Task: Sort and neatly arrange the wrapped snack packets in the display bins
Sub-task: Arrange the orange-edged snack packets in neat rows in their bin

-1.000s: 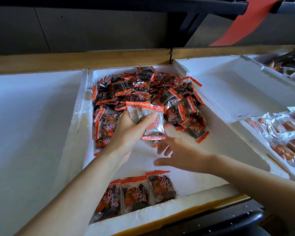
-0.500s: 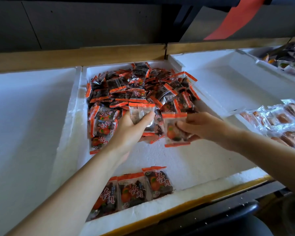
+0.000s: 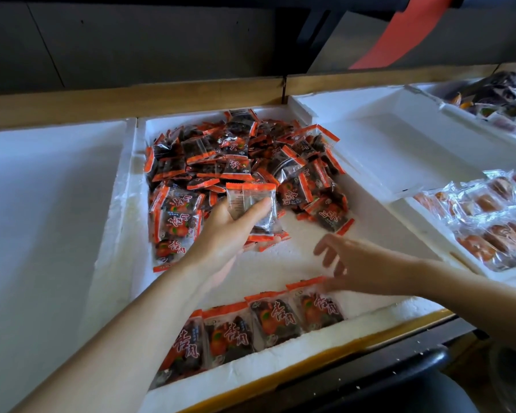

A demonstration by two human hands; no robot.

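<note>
A heap of orange-edged dark snack packets (image 3: 239,156) fills the far half of the middle white foam bin (image 3: 122,204). My left hand (image 3: 230,234) grips a small stack of packets (image 3: 251,204), their clear backs facing me, just in front of the heap. Along the bin's near wall lies a tidy row of packets (image 3: 268,320), several side by side with labels up. My right hand (image 3: 358,263) hovers with fingers spread and blurred just above the right end of that row, holding nothing.
A bare white foam bin (image 3: 42,219) lies to the left. Another foam bin (image 3: 399,138) sits at the right, with a tray of clear-wrapped orange snacks (image 3: 489,222) beyond it and dark packets (image 3: 501,96) at the far right. A wooden ledge (image 3: 131,96) runs behind.
My right hand carried a packet from the heap's edge down to the near row and let it go; the row is one packet longer. My left hand kept its stack.
</note>
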